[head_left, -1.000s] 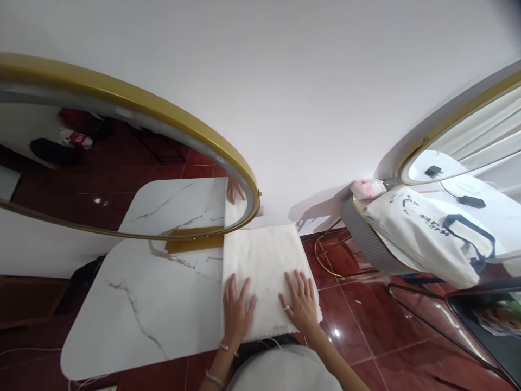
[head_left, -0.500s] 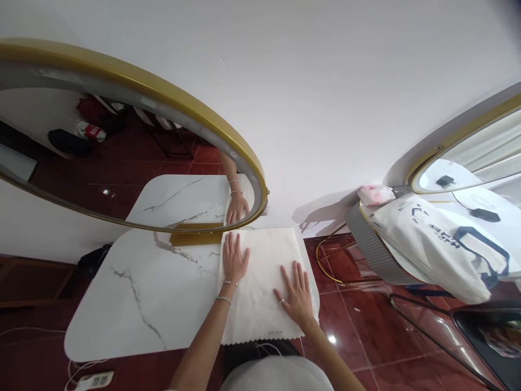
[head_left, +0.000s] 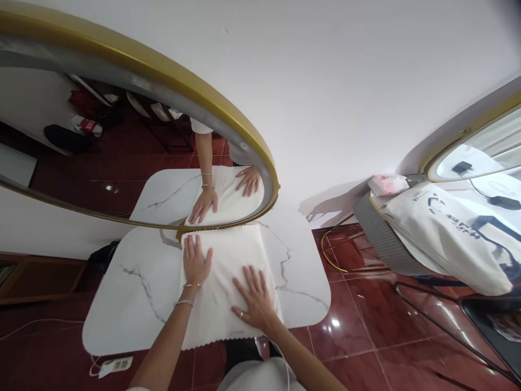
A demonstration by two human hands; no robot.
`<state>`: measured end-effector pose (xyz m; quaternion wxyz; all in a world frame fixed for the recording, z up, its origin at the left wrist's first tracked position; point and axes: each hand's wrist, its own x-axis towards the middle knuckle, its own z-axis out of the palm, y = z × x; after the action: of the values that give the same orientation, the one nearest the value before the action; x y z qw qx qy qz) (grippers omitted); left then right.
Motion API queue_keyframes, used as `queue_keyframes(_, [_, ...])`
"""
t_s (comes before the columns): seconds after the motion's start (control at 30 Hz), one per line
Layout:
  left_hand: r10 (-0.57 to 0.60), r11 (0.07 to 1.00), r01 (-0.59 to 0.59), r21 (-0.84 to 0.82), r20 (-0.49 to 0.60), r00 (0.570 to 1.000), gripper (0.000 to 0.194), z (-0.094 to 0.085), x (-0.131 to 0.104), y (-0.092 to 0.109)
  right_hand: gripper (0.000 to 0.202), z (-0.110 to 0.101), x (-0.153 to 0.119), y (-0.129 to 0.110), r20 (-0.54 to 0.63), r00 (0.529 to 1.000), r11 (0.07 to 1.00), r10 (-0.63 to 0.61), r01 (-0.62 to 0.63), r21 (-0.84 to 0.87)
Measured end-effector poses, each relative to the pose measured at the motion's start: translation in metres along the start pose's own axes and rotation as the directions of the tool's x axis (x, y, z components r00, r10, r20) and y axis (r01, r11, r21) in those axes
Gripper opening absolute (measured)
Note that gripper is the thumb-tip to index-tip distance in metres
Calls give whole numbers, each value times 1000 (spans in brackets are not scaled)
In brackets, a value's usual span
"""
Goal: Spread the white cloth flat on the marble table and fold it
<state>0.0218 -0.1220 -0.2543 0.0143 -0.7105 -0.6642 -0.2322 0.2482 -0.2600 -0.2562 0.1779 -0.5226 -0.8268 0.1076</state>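
A white cloth (head_left: pixel 228 250) with scalloped edges lies spread on the white marble-patterned table (head_left: pixel 126 309), with faint creases between my hands. My left hand (head_left: pixel 196 263) rests flat on its left side near the far corner, fingers stretched out. Lower down and to the right, my right hand (head_left: pixel 256 298) presses flat near the cloth's right edge, its fingers spread. Small grey print (head_left: pixel 236 332) shows at the near edge. Both hands and the cloth are reflected in the round gold-framed mirror (head_left: pixel 228 106) behind the table.
At right, a second table (head_left: pixel 370 236) bears a white cloth bag (head_left: pixel 443 233) and a pink tissue pack (head_left: pixel 388 184). A black-framed chair (head_left: pixel 427 293) stands near it. A power strip (head_left: pixel 116 365) with a cable lies on the red tiled floor (head_left: pixel 350 336).
The cloth has slid left across the table with both hands flat on it, so the table's right part now shows. The view has shifted slightly.
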Motion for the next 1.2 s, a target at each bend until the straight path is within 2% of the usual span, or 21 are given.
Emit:
queue_keyframes(0.1, [19, 1000, -19, -3, 9, 1000, 70, 4, -2, 11, 79, -6, -7, 6, -7, 1000, 999, 25, -25, -23])
queue_keyframes(0.23, [87, 995, -84, -62, 40, 995, 69, 18, -7, 49, 76, -25, -35, 25, -11, 995, 990, 104, -104, -98])
queue_keyframes(0.33, [108, 991, -104, -83, 55, 993, 69, 27, -9, 73, 69, -35, -51, 40, -11, 993, 986, 117, -118, -122])
queue_keyframes(0.4, [110, 991, -104, -89, 66, 992, 69, 29, -10, 80, 58, -37, -48, 49, -42, 986, 982, 159, -162, -93])
queue_keyframes(0.47, [109, 990, -100, -99, 82, 991, 69, 28, -10, 79, 51, -33, -31, 57, -111, 961, 965, 252, -258, -41])
queue_keyframes(0.57, [105, 989, -94, -112, 102, 989, 68, 23, -10, 71, 57, -20, 15, 60, -192, 916, 932, 352, -362, -15])
queue_keyframes(0.63, [106, 989, -94, -114, 105, 989, 68, 18, -9, 60, 62, -9, 48, 55, -182, 915, 924, 359, -377, -70])
queue_keyframes(0.73, [96, 990, -86, -108, 92, 991, 68, 8, -7, 34, 66, 7, 86, 34, -125, 928, 914, 351, -369, -171])
queue_keyframes(0.93, [50, 996, -43, -83, 83, 995, 69, -14, 4, -37, 68, 35, 128, -23, -89, 953, 930, 291, -303, -207])
queue_keyframes(1.0, [21, 997, -16, -72, 81, 996, 70, -18, 5, -54, 68, 43, 137, -35, -87, 955, 932, 282, -294, -212])
queue_keyframes(1.1, [58, 994, -48, -97, 103, 993, 64, -25, -8, -57, 69, 49, 144, -41, -92, 952, 928, 291, -305, -213])
queue_keyframes(1.2, [166, 978, -142, -150, 160, 973, 61, -32, -46, -34, 66, 45, 139, -32, -92, 950, 924, 299, -312, -220])
